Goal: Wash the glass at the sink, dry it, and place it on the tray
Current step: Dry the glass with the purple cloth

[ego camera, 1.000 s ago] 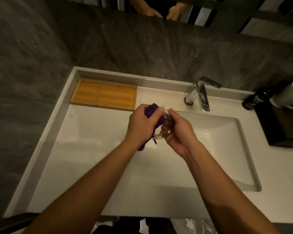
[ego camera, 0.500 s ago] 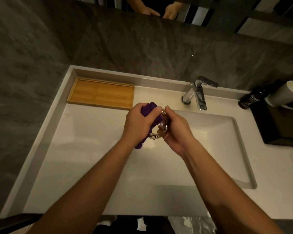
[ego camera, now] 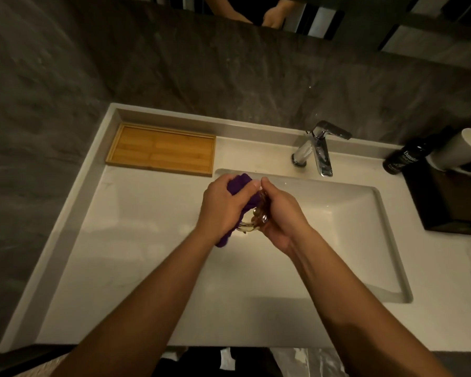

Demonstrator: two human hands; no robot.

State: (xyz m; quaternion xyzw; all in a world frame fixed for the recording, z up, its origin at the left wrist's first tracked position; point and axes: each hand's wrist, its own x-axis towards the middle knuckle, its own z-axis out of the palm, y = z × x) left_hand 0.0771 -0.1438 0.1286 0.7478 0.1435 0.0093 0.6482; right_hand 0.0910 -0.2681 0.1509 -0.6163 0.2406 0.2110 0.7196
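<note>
Over the sink (ego camera: 365,213), the glass (ego camera: 257,220) is sitting squeezed between both hands. The left hand (ego camera: 223,208) is gripping a purple cloth (ego camera: 239,186) against it, while the right hand (ego camera: 282,213) is cupping its far side. The wooden tray (ego camera: 161,149) is lying well apart, back left.

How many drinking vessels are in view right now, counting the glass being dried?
2. The clear glass is held between the hands over the basin, with the purple cloth against it. The white ceramic mug lies tipped on the dark box at the far right. Others may sit out of frame.
</note>
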